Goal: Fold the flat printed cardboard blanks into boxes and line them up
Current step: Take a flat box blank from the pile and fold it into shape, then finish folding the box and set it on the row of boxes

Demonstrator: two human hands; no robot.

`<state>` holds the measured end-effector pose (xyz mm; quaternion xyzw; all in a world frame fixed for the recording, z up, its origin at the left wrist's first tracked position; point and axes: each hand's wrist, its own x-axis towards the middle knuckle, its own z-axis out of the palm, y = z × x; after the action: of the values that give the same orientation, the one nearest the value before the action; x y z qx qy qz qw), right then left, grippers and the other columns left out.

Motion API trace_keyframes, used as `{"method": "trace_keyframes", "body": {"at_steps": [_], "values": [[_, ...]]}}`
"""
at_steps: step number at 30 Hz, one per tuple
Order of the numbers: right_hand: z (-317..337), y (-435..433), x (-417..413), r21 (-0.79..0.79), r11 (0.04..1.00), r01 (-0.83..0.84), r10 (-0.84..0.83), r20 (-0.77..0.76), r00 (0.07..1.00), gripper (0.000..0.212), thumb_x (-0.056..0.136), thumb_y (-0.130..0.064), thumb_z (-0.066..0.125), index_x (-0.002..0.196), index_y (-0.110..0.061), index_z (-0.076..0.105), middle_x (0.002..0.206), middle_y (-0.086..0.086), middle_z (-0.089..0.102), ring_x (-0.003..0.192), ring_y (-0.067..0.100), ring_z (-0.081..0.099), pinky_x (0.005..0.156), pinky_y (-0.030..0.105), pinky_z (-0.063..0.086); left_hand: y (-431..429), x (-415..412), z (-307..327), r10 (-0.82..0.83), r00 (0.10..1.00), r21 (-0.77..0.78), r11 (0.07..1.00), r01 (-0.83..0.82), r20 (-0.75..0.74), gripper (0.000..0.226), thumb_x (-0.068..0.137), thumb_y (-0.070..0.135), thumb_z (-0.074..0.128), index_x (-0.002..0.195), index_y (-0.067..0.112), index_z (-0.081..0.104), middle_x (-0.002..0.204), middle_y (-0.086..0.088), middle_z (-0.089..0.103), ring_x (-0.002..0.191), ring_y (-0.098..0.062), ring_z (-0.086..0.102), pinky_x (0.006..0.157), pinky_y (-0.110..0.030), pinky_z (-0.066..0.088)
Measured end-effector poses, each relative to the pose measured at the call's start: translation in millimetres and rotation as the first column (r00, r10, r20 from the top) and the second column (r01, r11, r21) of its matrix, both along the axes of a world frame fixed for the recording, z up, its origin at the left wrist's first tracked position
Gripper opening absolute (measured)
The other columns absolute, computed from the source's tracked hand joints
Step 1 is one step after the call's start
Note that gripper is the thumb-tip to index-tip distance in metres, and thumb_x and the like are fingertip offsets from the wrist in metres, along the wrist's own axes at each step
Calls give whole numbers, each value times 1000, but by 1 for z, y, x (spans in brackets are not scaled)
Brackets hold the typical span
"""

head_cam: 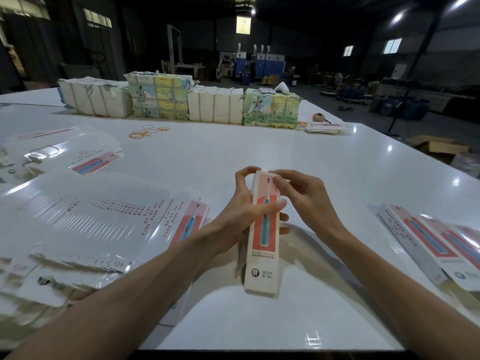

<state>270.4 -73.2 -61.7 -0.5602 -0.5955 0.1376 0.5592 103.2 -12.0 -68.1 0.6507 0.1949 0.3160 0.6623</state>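
Near end of the box [262, 237] now: beside a round tooth logo the letters read "X·SI", the one clear brand mark here. Just under the orange panel runs a fine line of print, too small to read. Over on the flat blanks [85, 219] at the left, rows of red characters, blurred beyond reading; grey marks along their near edge might be "CE", hard to say. The folded boxes [426, 240] at the right show a round logo, wording unreadable.
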Motion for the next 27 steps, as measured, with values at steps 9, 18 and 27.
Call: {"method": "trace_keyframes", "body": {"at_steps": [9, 18, 27], "values": [[8, -23, -32, -241, 953, 185, -15, 571, 821, 68, 88, -74, 62, 136, -30, 42, 122, -13, 47, 107, 4, 50, 83, 29, 54, -3, 1, 7, 146, 968, -312, 947, -77, 204, 41, 107, 51, 47, 145, 42, 33, 137, -10, 57, 113, -28, 70, 77, -41, 64], [3, -89, 38, -228, 729, 645, -341, 696, 632, 51, 101, -46, 61, 144, -21, 47, 144, 0, 50, 125, 19, 48, 101, 37, 46, 3, 1, -6, 90, 995, 113, 990, -85, -36, 25, 109, 25, 57, 133, 27, 58, 107, -5, 76, 98, -23, 76, 86, -34, 63], [-13, -158, 93, -127, 387, 913, -381, 880, 284, 40, 107, -35, 48, 144, -18, 48, 148, 5, 50, 128, 24, 53, 112, 42, 43, 2, 1, -12, 79, 990, 310, 950, -39, -117, 35, 104, 5, 54, 104, 31, 78, 92, -7, 75, 86, -20, 74, 84, -33, 62]]}}
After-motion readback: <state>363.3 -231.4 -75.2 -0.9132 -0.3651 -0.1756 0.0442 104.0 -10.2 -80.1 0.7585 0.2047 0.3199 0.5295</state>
